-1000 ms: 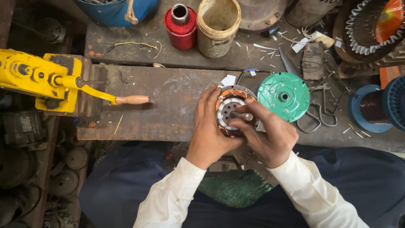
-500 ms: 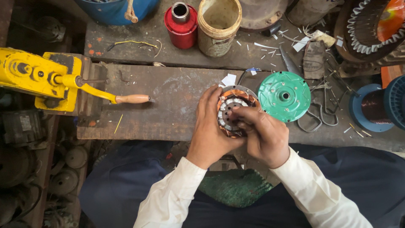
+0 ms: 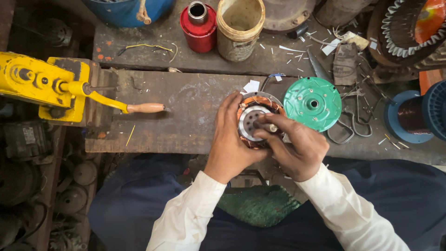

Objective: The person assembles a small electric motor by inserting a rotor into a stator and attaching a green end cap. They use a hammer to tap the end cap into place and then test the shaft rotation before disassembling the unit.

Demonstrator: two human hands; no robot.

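Observation:
A round motor stator with copper-coloured windings and a grey metal core rests at the front edge of the wooden bench. My left hand wraps around its left side and holds it. My right hand reaches over it from the right, thumb and fingers pinched on a small pale piece at the core's centre. A thin blue wire sticks up from the stator's far side.
A green round cover lies just right of the stator, scissors beside it. A yellow hand-crank machine with a wooden handle is at left. Red can, open tin and blue bucket stand behind.
My right hand has shifted across the stator's face, from its lower right edge to its centre, fingers now pinched there. My left hand keeps its hold.

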